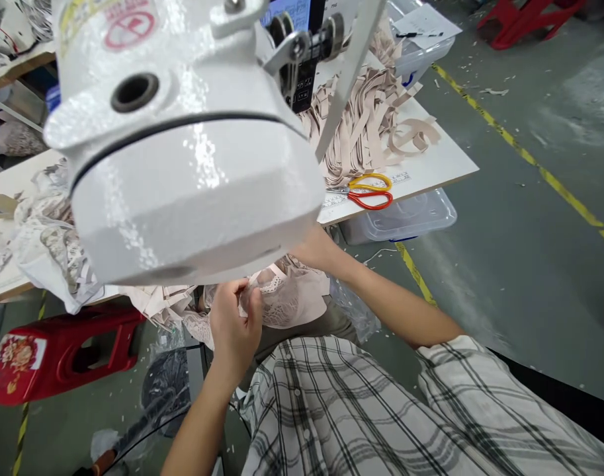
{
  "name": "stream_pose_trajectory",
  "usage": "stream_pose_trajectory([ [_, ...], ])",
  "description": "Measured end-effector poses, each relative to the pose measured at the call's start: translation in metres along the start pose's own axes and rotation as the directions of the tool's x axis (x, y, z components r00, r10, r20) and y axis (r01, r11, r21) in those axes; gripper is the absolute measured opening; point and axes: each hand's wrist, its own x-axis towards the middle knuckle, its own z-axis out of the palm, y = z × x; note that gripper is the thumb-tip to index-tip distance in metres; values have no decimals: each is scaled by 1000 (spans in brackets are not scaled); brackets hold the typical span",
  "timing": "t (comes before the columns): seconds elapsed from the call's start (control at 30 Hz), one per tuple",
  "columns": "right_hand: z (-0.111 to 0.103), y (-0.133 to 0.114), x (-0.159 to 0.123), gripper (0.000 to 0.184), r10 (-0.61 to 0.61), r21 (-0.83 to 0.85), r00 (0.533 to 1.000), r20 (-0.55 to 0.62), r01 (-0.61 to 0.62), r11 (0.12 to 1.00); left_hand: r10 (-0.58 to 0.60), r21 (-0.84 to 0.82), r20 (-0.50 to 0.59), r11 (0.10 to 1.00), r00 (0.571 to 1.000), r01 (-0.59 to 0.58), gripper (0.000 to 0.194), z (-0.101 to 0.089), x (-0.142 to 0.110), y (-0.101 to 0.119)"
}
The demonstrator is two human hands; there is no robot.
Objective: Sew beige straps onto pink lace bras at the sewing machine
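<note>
A pale pink lace bra (286,301) lies over my lap, below the front of a white sewing machine (197,192). My left hand (236,320) is closed, its thumb and fingers pinching the lace edge of the bra. Reaching under the machine head from the right, my right hand (314,250) is by the far side of the bra; the machine hides its fingers. The needle area is also out of sight behind the machine head. More pink lace pieces (165,301) hang at the table edge to the left of my left hand.
Scissors (371,192) with red and yellow handles lie on the white table (440,162), before a heap of beige fabric strips (356,125). A lidded plastic box (405,215) stands below. Red stools (68,350) and white lace garments (58,238) are at left.
</note>
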Motion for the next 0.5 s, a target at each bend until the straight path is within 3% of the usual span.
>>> stream_pose_trajectory([
  [0.1,1,2,1,8,-13,-10,1000,14,13,1000,241,129,-108,965,965,-226,33,7,-2,5],
  [0.17,3,4,3,8,-14,-22,1000,26,15,1000,322,179,-63,935,945,-307,42,10,-3,9],
  [0.27,5,5,4,10,-3,-43,1000,29,4,999,349,216,24,913,937,-346,51,14,-6,14],
  [0.5,12,9,7,8,-25,-115,999,-35,21,993,318,259,67,910,946,-325,49,13,-4,20],
])
